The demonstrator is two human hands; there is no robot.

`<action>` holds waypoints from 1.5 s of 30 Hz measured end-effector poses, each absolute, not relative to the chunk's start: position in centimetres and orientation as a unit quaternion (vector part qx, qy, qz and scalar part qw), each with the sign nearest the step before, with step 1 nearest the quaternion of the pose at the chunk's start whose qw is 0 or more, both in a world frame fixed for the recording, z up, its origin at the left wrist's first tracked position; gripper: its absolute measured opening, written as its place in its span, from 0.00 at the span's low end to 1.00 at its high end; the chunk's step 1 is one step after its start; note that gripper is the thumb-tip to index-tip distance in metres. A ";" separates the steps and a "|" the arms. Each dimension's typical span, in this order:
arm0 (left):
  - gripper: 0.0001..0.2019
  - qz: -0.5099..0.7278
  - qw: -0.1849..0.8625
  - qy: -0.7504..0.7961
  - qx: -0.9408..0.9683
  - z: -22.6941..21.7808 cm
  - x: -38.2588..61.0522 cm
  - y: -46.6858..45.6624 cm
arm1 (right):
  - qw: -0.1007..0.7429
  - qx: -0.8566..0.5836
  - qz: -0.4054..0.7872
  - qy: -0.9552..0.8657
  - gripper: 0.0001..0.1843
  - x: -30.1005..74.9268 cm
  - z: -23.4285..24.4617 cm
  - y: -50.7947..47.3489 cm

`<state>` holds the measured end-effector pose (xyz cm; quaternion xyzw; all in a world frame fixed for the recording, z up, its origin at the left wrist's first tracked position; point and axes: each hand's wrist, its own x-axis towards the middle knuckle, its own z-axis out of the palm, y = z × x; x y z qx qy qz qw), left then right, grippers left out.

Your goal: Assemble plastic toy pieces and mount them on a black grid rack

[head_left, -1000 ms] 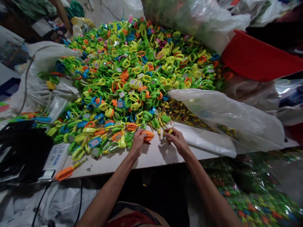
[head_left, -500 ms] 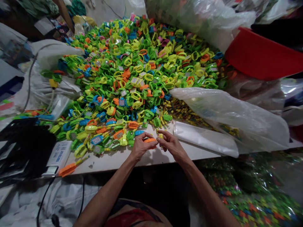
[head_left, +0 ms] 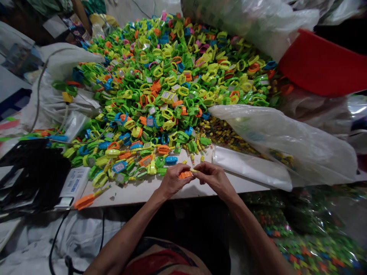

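With our left hand (head_left: 172, 180) pinching one orange clip (head_left: 185, 175) and our right hand (head_left: 214, 177) pinching a yellow peg (head_left: 194, 170), we face a huge heap of clips (head_left: 172, 84) yet unhandled.

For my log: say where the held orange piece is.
Head view, low centre: the orange piece, pinched between left hand and right hand, before the heap.

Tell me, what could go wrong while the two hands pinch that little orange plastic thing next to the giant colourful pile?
The small orange plastic piece is pinched between the left hand and right hand, near the front edge of the white table; if it slips, it might drop off. The heaped pile of colourful plastic rings slopes toward the hands, so a bump could send rings sliding off.
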<state>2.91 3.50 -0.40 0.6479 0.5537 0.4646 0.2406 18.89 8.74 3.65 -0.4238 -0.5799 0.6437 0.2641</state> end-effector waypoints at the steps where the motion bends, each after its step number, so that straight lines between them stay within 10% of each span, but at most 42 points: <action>1: 0.10 0.459 0.228 0.547 0.661 -0.4 2.8 3.5 | 0.261 -0.421 0.643 -0.583 0.19 18.9 3.8 8.7; 36: 0.06 0.318 0.289 0.545 0.720 -0.3 1.5 2.8 | 0.188 -0.396 0.583 -0.684 0.10 19.1 3.6 8.4; 45: 0.08 0.302 0.412 0.542 0.667 1.0 -0.2 1.7 | 0.081 -0.306 0.734 -0.601 0.17 18.2 3.3 9.4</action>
